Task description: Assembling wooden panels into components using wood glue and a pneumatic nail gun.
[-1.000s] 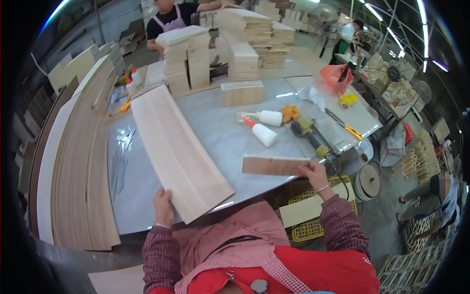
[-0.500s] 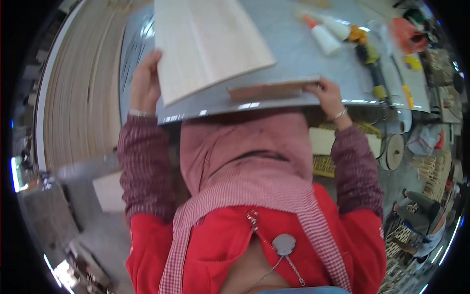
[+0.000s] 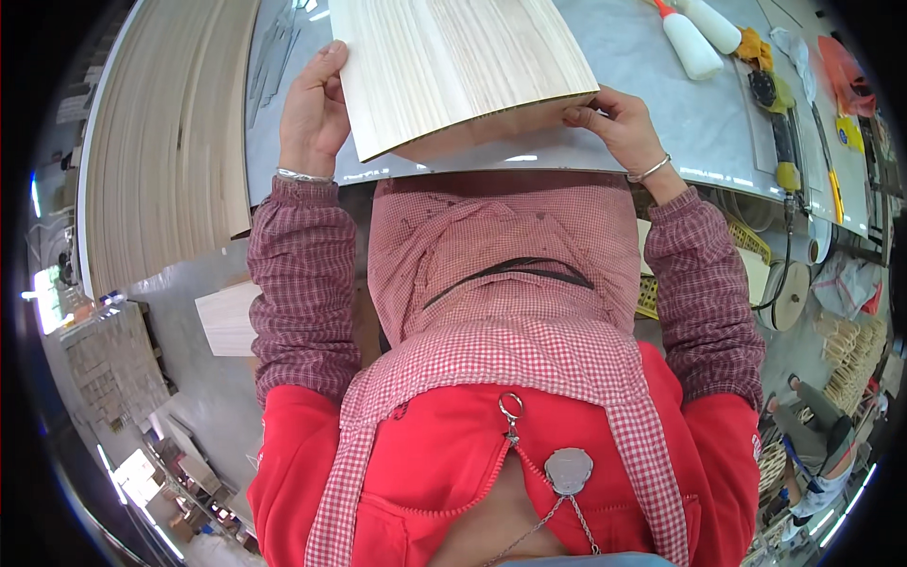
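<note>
A pale wooden board with straight grain is tilted above the grey-blue worktop. My left hand grips its left edge, thumb at the side and fingers partly hidden. Along the board's near edge, just below it, runs a flat brown strip; its material is not clear. My right hand pinches the strip's right end at the board's near right corner, its fingers closed and partly behind. Whether the strip is pressed against the board's underside cannot be told.
A large stack of wooden boards stands at the left. On the worktop lie thin metal strips, white squeeze bottles and a yellow-black power tool with a cord. A person is far off at lower right.
The board has shifted right and nearer, its near edge now meeting the brown strip. My right hand has moved up with the strip; my left hand has moved up and right.
</note>
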`<state>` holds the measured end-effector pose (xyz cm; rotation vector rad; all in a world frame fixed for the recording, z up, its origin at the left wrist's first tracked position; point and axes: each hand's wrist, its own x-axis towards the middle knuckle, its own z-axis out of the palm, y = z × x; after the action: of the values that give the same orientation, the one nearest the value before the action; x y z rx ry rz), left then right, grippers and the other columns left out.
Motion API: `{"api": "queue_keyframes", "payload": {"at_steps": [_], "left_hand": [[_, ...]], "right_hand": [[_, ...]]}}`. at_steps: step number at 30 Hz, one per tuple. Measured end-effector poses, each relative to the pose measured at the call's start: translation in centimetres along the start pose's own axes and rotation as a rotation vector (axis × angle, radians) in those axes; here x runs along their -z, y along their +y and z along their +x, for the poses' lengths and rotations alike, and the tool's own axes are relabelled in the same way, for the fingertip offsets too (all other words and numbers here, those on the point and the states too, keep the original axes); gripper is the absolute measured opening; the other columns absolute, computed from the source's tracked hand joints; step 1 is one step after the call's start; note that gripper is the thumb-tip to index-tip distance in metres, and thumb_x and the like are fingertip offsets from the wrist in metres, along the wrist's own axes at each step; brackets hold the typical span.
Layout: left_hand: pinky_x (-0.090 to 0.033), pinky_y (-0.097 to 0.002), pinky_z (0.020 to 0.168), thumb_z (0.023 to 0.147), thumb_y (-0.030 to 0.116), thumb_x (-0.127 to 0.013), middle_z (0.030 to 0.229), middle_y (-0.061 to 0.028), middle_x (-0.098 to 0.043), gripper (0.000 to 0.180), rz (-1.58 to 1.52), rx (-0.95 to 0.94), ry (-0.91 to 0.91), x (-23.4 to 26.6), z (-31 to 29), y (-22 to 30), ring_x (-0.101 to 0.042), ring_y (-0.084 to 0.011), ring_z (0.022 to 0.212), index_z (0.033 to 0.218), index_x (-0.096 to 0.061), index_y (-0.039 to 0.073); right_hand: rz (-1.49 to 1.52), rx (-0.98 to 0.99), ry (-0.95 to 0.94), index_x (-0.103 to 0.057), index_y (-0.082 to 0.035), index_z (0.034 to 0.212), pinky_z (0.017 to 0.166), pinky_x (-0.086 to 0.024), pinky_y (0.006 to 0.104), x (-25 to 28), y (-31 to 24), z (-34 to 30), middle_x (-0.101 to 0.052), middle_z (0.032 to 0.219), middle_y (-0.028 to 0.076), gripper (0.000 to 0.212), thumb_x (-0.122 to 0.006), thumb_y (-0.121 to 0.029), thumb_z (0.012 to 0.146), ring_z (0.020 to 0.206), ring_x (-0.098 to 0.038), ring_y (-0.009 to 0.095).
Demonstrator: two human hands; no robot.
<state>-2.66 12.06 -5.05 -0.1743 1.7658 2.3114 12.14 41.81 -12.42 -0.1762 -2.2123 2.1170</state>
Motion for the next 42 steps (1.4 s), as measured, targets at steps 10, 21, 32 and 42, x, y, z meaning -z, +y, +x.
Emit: {"api": "queue_keyframes", "payload": {"at_steps": [10,21,32,42], "left_hand": [[-0.049,-0.0229,0.073,0.088,0.017,-0.066,0.092,-0.0071,-0.061,0.029,-0.012,-0.006,-0.096,0.9,1.0,-1.3,-0.06,-0.0123,0.079,0.11,-0.059,-0.001],[-0.051,-0.0236,0.079,0.092,0.013,-0.06,0.097,-0.0089,-0.059,0.028,0.001,-0.002,-0.115,1.2,0.9,-2.0,-0.061,-0.0135,0.087,0.114,-0.053,-0.002],[-0.05,-0.027,0.086,0.09,0.017,-0.063,0.116,-0.017,-0.06,0.045,0.265,-0.393,-0.137,2.8,-5.7,-4.2,-0.06,-0.0199,0.096,0.132,-0.048,0.006],[-0.049,-0.022,0.076,0.077,0.005,-0.075,0.104,-0.008,-0.069,0.039,0.572,-0.777,-0.234,3.3,-8.0,-6.8,-0.061,-0.0134,0.081,0.114,-0.064,0.006]], "right_hand": [[-0.055,0.015,0.006,-0.07,-0.002,0.101,0.07,-0.044,0.0197,-0.7,-0.7,0.2,-0.068,0.081,0.003,0.024,-0.073,-0.014,0.081,0.07,-0.056,0.01],[-0.151,0.074,-0.003,-0.069,-0.002,0.108,0.07,-0.044,0.0202,-0.6,-0.2,0.1,-0.068,0.084,0.004,0.03,-0.074,-0.015,0.081,0.072,-0.055,0.01],[-0.212,0.345,0.157,-0.068,-0.008,0.113,0.085,-0.049,0.0223,-0.8,-3.9,-1.6,-0.069,0.102,0.004,0.031,-0.071,-0.007,0.082,0.085,-0.061,0.012],[-0.298,0.459,0.016,-0.069,-0.011,0.113,0.086,-0.049,0.0195,-0.2,-2.7,-0.6,-0.07,0.107,0.001,0.028,-0.067,-0.006,0.085,0.088,-0.062,0.01]]}}
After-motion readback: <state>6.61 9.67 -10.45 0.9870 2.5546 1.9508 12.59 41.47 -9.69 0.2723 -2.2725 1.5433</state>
